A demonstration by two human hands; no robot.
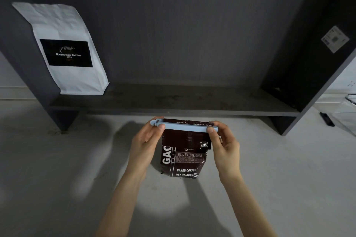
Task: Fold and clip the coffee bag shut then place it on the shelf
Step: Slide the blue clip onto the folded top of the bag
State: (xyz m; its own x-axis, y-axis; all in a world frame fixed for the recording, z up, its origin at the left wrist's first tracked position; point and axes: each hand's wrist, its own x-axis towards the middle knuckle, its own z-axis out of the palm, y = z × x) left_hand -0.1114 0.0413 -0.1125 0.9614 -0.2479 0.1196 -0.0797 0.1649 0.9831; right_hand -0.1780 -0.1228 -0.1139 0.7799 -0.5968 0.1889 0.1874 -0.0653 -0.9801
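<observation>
Dark brown coffee bag [184, 161] stands on floor, frame center, below shelf [173, 102]. Left hand [146, 140] & right hand [224, 144] each pinch an end of blue clip [185, 127] across folded top.

Both hands, left [147, 139] and right [224, 143], reach forward, thumbs and forefingers pinched together.
</observation>
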